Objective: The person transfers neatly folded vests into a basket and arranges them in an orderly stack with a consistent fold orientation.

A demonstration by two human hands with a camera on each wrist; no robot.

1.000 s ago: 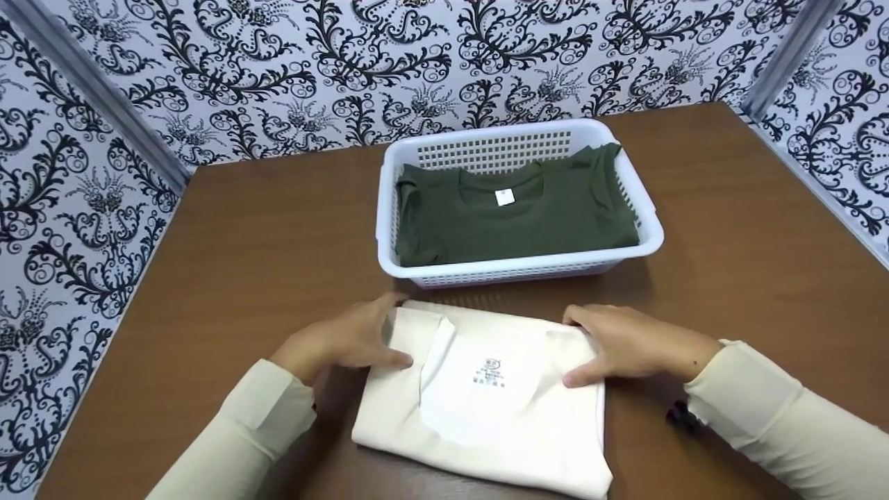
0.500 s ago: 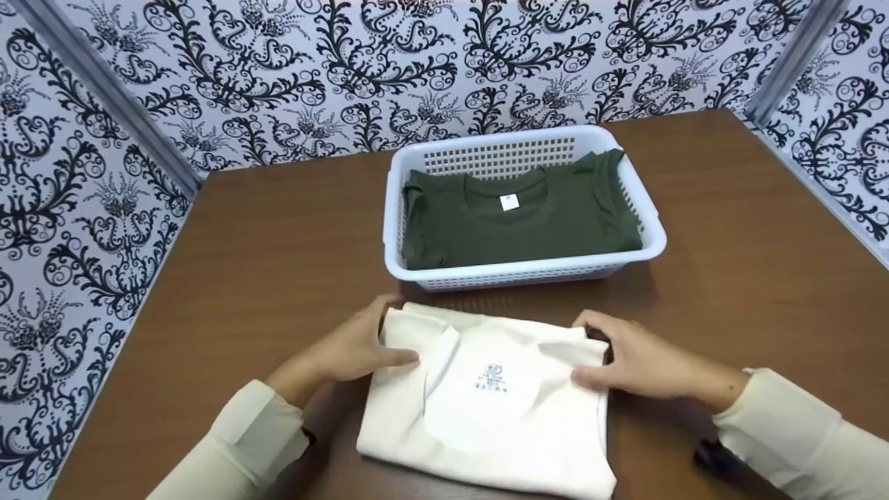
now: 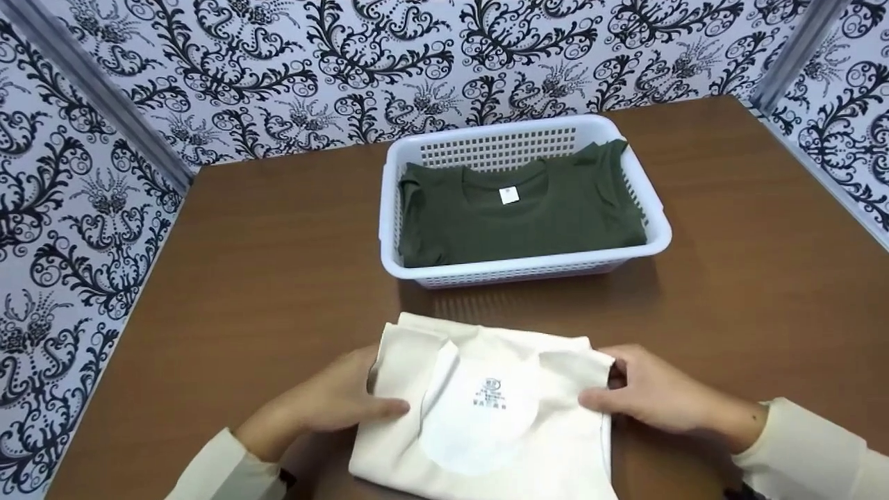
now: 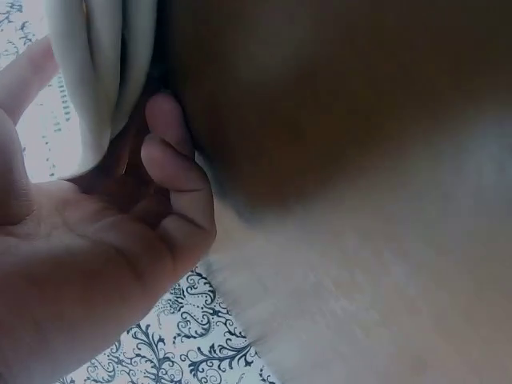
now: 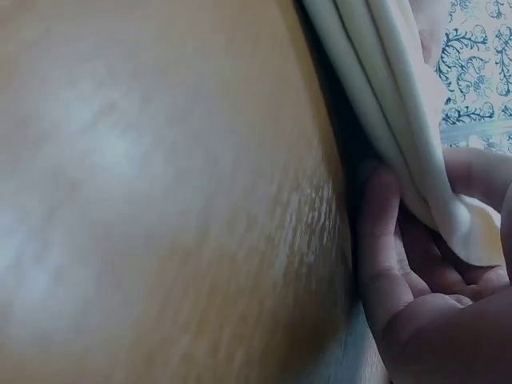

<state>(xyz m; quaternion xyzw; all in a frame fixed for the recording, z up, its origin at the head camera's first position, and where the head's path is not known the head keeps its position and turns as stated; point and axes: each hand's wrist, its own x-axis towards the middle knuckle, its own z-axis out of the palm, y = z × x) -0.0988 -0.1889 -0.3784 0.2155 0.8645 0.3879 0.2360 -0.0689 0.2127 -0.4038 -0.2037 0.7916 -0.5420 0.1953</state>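
A folded cream T-shirt (image 3: 479, 417) lies at the front of the table, its neckline showing and a dark print inside the collar. My left hand (image 3: 340, 396) grips its left side, thumb on top and fingers tucked below. On the opposite side my right hand (image 3: 667, 389) pinches the right edge the same way. Both wrist views show stacked layers of the cream T-shirt (image 4: 104, 72) between thumb and curled fingers; in the right wrist view the right hand's fingers (image 5: 384, 240) reach under the folds.
Behind the T-shirt stands a white plastic basket (image 3: 528, 267) with a folded dark green T-shirt (image 3: 521, 222) in it. The brown wooden table (image 3: 278, 243) meets patterned walls (image 3: 417, 62) at the back and sides.
Both hands have drawn toward the front edge of the table with the cream T-shirt, widening the gap to the basket. The right hand's fingers have slid further under the shirt's edge.
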